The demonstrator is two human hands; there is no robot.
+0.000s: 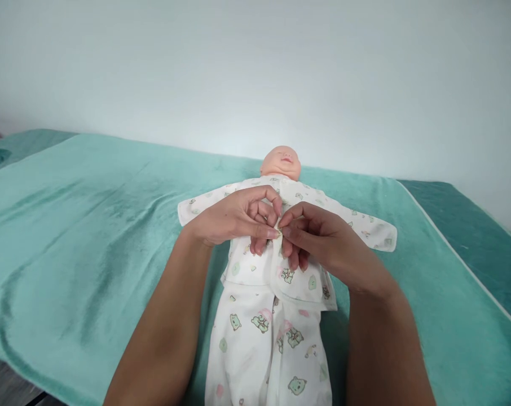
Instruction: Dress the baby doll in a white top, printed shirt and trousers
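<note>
A baby doll (281, 162) lies on its back on a teal blanket (90, 237), head away from me. It wears a white printed shirt (306, 282) and matching trousers (259, 349). My left hand (234, 217) and my right hand (318, 237) meet over the doll's chest. Both pinch the front edges of the shirt between thumb and fingers, fingertips touching at the middle. The doll's sleeves spread out to both sides.
The blanket covers a table that runs to a pale wall (255, 67) behind. A darker green strip (471, 237) lies along the right side. The blanket's near edge hangs at the lower left.
</note>
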